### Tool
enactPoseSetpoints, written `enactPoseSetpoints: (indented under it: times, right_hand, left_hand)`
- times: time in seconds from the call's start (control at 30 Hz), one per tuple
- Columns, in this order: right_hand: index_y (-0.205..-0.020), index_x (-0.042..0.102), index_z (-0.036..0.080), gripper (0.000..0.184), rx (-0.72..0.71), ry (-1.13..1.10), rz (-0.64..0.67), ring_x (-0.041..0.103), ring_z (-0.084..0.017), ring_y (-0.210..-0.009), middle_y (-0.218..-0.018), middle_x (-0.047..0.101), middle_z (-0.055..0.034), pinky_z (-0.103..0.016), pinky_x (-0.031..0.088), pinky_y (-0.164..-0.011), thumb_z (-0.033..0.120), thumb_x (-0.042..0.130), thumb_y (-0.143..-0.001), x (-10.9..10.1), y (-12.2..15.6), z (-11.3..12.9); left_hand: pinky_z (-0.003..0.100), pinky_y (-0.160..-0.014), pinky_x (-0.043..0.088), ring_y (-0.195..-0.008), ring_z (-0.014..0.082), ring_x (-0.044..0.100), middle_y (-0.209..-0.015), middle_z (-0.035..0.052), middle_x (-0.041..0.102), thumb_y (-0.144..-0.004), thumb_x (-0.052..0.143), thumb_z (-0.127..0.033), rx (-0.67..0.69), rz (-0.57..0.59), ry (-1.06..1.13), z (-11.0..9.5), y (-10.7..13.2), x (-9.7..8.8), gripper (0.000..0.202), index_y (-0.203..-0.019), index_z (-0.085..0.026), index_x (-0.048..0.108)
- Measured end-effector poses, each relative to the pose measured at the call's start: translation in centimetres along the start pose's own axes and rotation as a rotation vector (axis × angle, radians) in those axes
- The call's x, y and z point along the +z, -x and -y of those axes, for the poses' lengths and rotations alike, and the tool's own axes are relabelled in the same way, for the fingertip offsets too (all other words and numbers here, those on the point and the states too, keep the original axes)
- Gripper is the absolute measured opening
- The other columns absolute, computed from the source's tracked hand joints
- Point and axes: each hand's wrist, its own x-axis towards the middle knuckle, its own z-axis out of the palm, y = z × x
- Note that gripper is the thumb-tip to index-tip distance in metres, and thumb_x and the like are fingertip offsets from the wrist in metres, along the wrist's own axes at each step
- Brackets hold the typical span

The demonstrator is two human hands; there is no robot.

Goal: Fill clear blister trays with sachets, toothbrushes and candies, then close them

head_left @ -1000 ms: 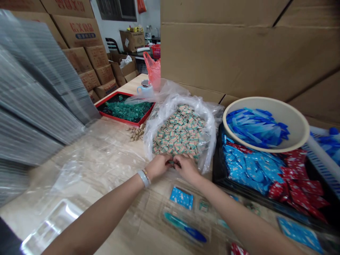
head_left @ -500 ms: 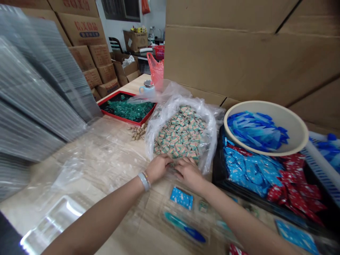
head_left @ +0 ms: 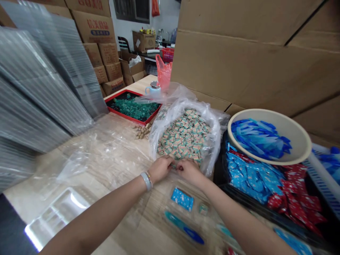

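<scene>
**View:** head cam, looking down at a wooden table

**Left hand:** fingers curled in and mostly closed, at the front lip of the clear plastic bag, white wristband and thin gold bracelet on the wrist

**Right hand:** also curled, fingertips almost meeting the left's

**Grip:** a small wrapped sweet sits right between the fingertips, too small to tell which hand has hold of it

**Main stuff:** a big heap of striped wrapped sweets in the bag, just behind both hands

**Left of the bag:** a red tray of green wrapped sweets, tan nut-like bits by its corner, stacked clear plastic trays further out

**Right of the bag:** a beige basin of blue packets, sitting on blue sachets and red sachets in a black tray

**In front of the bag:** a clear blister tray holding a blue card and a blue strip

**Behind the bag:** a pale blue mug, a red plastic bag, cardboard boxes
</scene>
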Motion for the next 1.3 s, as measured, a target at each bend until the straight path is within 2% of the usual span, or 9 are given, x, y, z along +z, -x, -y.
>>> enactPoseSetpoints:
  times: [0.13,0.27,0.4,0.53,0.7,0.87,0.97,1.1,1.3]
  right_hand:
    - [-0.062,0.060,0.018,0.016,0.031,-0.125,-0.043,0.051,-0.012,-0.059,-0.060,0.059,0.0005,-0.022,0.036,-0.056,0.011,0.047,-0.068,0.1,-0.8,-1.1]
    - [-0.069,0.060,0.017,0.017,0.019,-0.123,-0.112,0.053,-0.013,-0.067,-0.069,0.060,-0.0024,-0.023,0.039,-0.063,0.010,0.045,-0.070,0.2,-1.4,-1.1]
    - [-0.070,0.061,0.018,0.018,-0.069,-0.170,-0.074,0.055,-0.014,-0.070,-0.072,0.062,-0.0022,-0.023,0.039,-0.066,0.011,0.045,-0.072,0.9,-1.7,-0.2]
    - [-0.070,0.063,0.018,0.019,-0.045,-0.209,-0.049,0.055,-0.014,-0.067,-0.070,0.064,-0.0014,-0.024,0.039,-0.063,0.014,0.045,-0.074,1.2,-1.5,-0.5]
    - [-0.080,0.064,0.020,0.014,-0.035,-0.103,-0.081,0.056,-0.018,-0.073,-0.073,0.065,-0.0021,-0.029,0.038,-0.068,0.023,0.054,-0.070,0.8,-0.2,-0.4]
    - [-0.075,0.063,0.019,0.010,-0.039,0.005,-0.134,0.054,-0.019,-0.079,-0.075,0.064,-0.0034,-0.032,0.034,-0.074,0.018,0.055,-0.070,0.9,0.1,0.3]
    - [-0.075,0.063,0.019,0.012,-0.028,-0.085,-0.125,0.054,-0.016,-0.073,-0.073,0.064,-0.0028,-0.028,0.037,-0.069,0.016,0.052,-0.071,0.6,-0.3,-0.8]
    - [-0.073,0.063,0.017,0.021,0.092,-0.140,-0.111,0.055,-0.015,-0.066,-0.069,0.062,-0.0038,-0.025,0.039,-0.062,0.014,0.043,-0.076,0.0,0.1,-2.9]
    - [-0.090,0.062,0.018,0.028,-0.021,-0.061,-0.022,0.053,-0.016,-0.084,-0.089,0.057,-0.0069,-0.024,0.039,-0.073,0.007,0.043,-0.073,-0.7,1.3,-3.2]
  left_hand:
    - [0.024,-0.081,0.039,-0.088,0.0145,0.053,-0.091,0.0039,0.059,-0.072,0.046,-0.006,0.033,-0.013,0.060,0.4,0.2,0.0,0.022,-0.085,-0.016,0.060]
    - [0.023,-0.077,0.040,-0.085,0.0146,0.054,-0.091,0.0039,0.059,-0.071,0.047,-0.007,-0.011,0.001,0.074,0.3,0.4,-0.1,0.026,-0.093,-0.016,0.057]
    - [0.025,-0.071,0.042,-0.080,0.0163,0.056,-0.087,0.0052,0.060,-0.070,0.046,-0.007,-0.100,-0.016,0.064,-0.1,0.2,-0.1,0.040,-0.109,-0.014,0.046]
    - [0.025,-0.078,0.040,-0.088,0.0167,0.054,-0.093,0.0058,0.058,-0.069,0.046,-0.005,-0.056,-0.013,0.032,-0.1,-0.1,0.0,0.027,-0.092,-0.015,0.056]
    - [0.025,-0.071,0.041,-0.078,0.0165,0.055,-0.085,0.0063,0.057,-0.069,0.048,-0.007,-0.078,-0.003,-0.012,0.0,-0.4,-0.1,0.015,-0.078,-0.013,0.059]
    - [0.023,-0.072,0.040,-0.081,0.0164,0.054,-0.084,0.0052,0.059,-0.071,0.050,-0.009,0.002,0.028,0.010,-0.3,-0.7,-0.6,0.019,-0.087,-0.014,0.059]
    - [0.024,-0.073,0.040,-0.080,0.0166,0.055,-0.085,0.0054,0.060,-0.072,0.050,-0.011,-0.001,0.066,-0.023,-0.4,-1.0,-0.8,0.018,-0.085,-0.015,0.062]
    - [0.024,-0.073,0.040,-0.078,0.0166,0.055,-0.085,0.0060,0.061,-0.072,0.050,-0.013,-0.072,0.018,-0.039,-0.2,-1.3,-0.9,0.017,-0.083,-0.014,0.063]
    - [0.023,-0.069,0.040,-0.075,0.0156,0.055,-0.080,0.0037,0.063,-0.073,0.050,-0.017,-0.061,0.090,0.050,0.0,-1.7,-0.9,0.016,-0.081,-0.014,0.063]
